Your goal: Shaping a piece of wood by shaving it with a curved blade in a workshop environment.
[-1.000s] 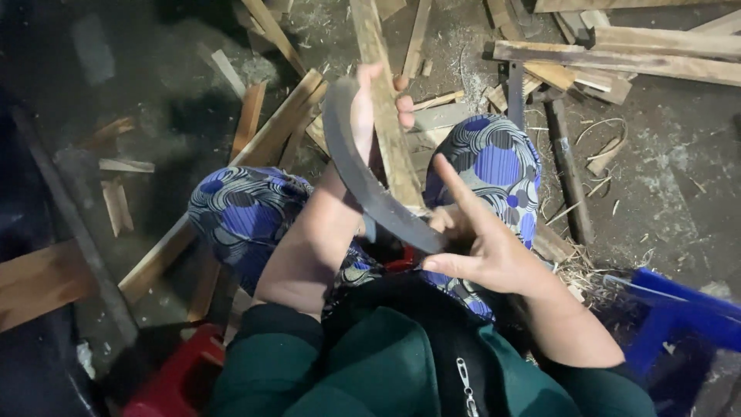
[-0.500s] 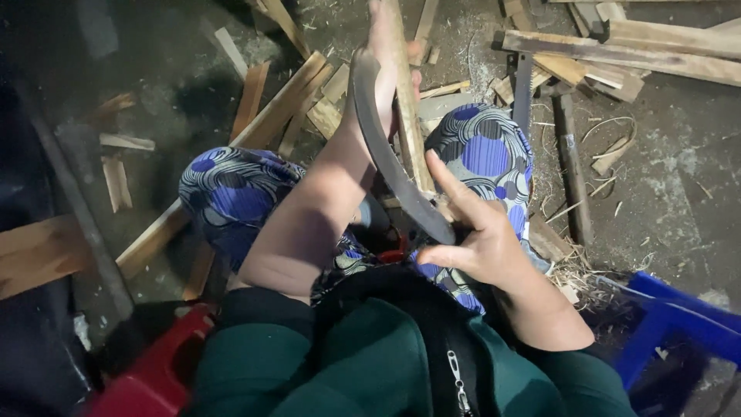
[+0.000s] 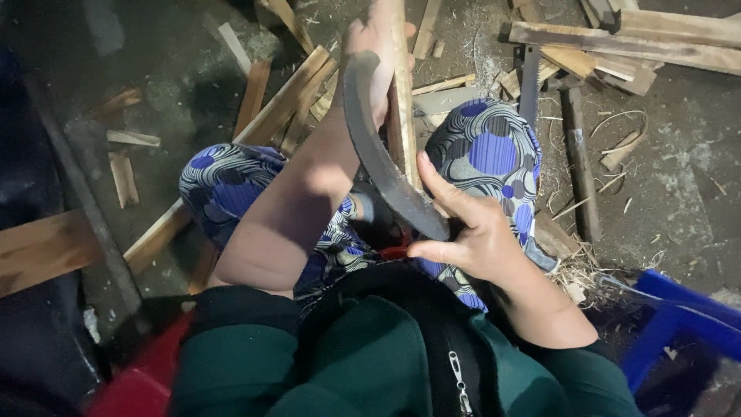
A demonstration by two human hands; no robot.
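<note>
While the fingers of the right hand are closing around the lower end of a dark curved blade at the centre of the frame, the left hand is gripping an upright wooden strip at the top centre, fingers wrapped round it.

- Blade: arcing from the right hand up toward the left hand, its upper end lying against the strip.
- Strip: standing between the knees, which are showing in blue patterned cloth.
- Green sleeves: filling the lower centre.
- Saw: lying on the floor at the upper right, beside a dark bar.
- Wooden offcuts: lying scattered across the upper half.
- Red seat: showing at the lower left.
- Blue plastic stool: sitting at the lower right.
</note>
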